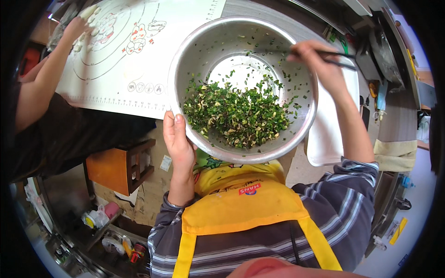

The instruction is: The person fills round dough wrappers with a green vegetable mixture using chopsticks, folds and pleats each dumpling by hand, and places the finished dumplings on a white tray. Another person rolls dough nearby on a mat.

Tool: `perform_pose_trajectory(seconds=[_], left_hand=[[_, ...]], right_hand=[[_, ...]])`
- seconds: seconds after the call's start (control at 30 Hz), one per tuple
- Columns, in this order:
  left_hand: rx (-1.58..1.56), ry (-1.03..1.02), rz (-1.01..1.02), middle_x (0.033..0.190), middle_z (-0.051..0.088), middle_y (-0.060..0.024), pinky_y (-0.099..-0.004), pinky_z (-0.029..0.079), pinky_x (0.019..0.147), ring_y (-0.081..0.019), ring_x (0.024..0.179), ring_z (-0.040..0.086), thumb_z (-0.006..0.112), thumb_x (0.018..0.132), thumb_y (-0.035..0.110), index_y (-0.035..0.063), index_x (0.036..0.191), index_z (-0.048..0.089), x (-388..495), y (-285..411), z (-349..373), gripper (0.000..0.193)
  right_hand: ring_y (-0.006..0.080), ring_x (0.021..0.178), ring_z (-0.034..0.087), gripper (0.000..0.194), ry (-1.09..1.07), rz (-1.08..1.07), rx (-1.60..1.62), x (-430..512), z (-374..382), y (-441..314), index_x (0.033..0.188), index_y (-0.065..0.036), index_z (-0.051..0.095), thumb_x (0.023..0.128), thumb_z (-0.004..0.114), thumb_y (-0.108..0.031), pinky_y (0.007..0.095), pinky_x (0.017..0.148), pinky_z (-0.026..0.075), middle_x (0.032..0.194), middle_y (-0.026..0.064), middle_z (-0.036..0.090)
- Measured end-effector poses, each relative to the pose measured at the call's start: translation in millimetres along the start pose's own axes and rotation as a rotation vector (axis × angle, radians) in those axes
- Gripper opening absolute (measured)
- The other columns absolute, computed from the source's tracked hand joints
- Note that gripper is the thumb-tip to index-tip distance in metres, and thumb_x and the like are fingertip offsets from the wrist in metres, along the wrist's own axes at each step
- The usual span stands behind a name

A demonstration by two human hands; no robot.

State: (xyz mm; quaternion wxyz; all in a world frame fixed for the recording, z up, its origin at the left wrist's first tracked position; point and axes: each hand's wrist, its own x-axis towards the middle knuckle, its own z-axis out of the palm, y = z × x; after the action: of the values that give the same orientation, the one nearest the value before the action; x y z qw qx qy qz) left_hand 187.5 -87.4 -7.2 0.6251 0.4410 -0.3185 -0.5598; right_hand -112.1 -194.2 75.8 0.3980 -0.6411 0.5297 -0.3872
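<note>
A large stainless steel bowl [299,137] holds a heap of chopped green herbs [240,114] mixed with pale and dark bits. The heap lies in the near half, and loose green pieces cling to the far wall. My left hand [179,135] grips the bowl's rim at the lower left, thumb on top. My right hand [314,60] is over the bowl's right rim, closed around dark chopsticks [335,57]; their lower ends are blurred above the bowl's inside. Under my right forearm, beside the bowl, lies a white tray [325,139].
A printed white pastry mat [114,76] covers the table at left. Another person's hand [74,27] touches small pale dough pieces [81,40] there. A wooden stool [111,170] stands below the table, and a folded cloth [396,154] hangs at right.
</note>
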Motion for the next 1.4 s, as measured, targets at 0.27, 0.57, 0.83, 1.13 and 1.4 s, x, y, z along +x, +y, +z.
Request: perform_pose_trajectory(seconds=[0.27, 0.57, 0.83, 1.13, 1.4], left_hand=[[-0.022, 0.008, -0.009, 0.061, 0.041, 0.0054, -0.0166, 0.024, 0.034, -0.0003, 0.04, 0.033, 0.041, 0.098, 0.021, 0.0087, 0.089, 0.045, -3.7, -2.0, -1.4, 0.016], [-0.03, 0.04, -0.005, 0.063, 0.043, 0.0039, -0.0178, 0.026, 0.037, -0.0019, 0.043, 0.033, 0.042, 0.098, 0.021, 0.0095, 0.086, 0.042, -2.3, -3.8, -2.1, 0.016], [0.012, 0.042, 0.032, 0.062, 0.041, 0.005, -0.0165, 0.024, 0.033, -0.0008, 0.039, 0.033, 0.042, 0.098, 0.022, 0.0086, 0.088, 0.045, -1.3, -4.0, 0.5, 0.016], [-0.031, 0.087, 0.063, 0.065, 0.042, 0.0049, -0.0165, 0.025, 0.035, -0.0005, 0.043, 0.035, 0.042, 0.098, 0.02, 0.0083, 0.089, 0.045, -3.4, -10.7, 1.5, 0.015], [-0.009, 0.065, 0.044, 0.064, 0.043, 0.0046, -0.0164, 0.025, 0.035, -0.0005, 0.042, 0.033, 0.042, 0.098, 0.021, 0.0081, 0.091, 0.045, -3.1, -6.5, 4.4, 0.015]], right_hand=[[0.0176, 0.087, 0.066, 0.022, -0.138, 0.019, -0.087, -28.2, -4.6, -7.8, 0.098, 0.003, 0.065, 0.091, 0.053, -0.013, 0.0271, 0.079, 0.051, 0.091, 0.0104, 0.066], [0.015, 0.071, 0.062, 0.016, -0.216, -0.002, -0.117, -69.9, -1.2, -19.2, 0.093, 0.001, 0.066, 0.087, 0.055, -0.009, 0.0247, 0.068, 0.049, 0.082, 0.0093, 0.067], [0.0175, 0.072, 0.062, 0.014, -0.078, -0.265, -0.321, -57.9, 15.3, -24.7, 0.092, 0.003, 0.065, 0.085, 0.056, -0.005, 0.0273, 0.065, 0.048, 0.081, 0.0115, 0.064], [0.0165, 0.077, 0.064, 0.015, -0.099, -0.11, -0.401, -68.1, -5.9, -30.9, 0.093, 0.004, 0.064, 0.087, 0.055, -0.005, 0.0266, 0.07, 0.05, 0.081, 0.0123, 0.065], [0.0179, 0.084, 0.066, 0.018, -0.17, -0.136, -0.11, -37.0, -26.9, -27.8, 0.1, 0.004, 0.065, 0.089, 0.056, -0.008, 0.0267, 0.077, 0.052, 0.087, 0.0098, 0.066]])
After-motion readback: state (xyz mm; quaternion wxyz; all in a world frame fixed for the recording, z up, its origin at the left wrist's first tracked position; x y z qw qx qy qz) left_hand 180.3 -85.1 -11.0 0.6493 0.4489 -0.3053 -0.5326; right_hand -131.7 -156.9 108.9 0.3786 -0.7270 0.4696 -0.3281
